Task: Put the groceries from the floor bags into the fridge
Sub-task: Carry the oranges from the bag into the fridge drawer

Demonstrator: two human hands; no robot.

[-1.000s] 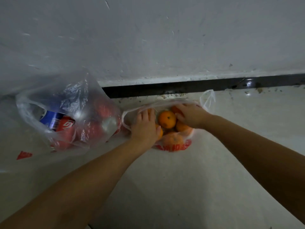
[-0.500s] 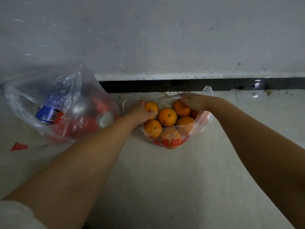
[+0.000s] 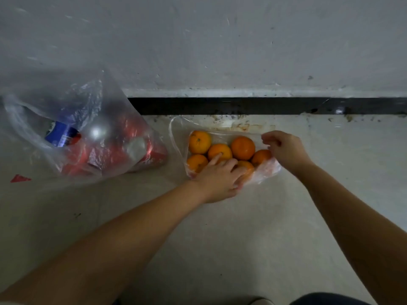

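Left grip [image 3: 220, 176] rests released on the oranges [image 3: 220, 151]; right grip [image 3: 284, 148] pinches the bag [image 3: 267, 169] edge.

The pale floor [image 3: 220, 249] carries 2 clear plastic bags by the black baseboard strip [image 3: 264, 106]. The bag of oranges [image 3: 267, 170] lies under the fingers [image 3: 214, 160] of both hands; the bag of cans [image 3: 92, 137] sits left of them, apart.

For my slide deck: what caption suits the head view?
Left hand reaches among oranges while right hand pinches the bag open.
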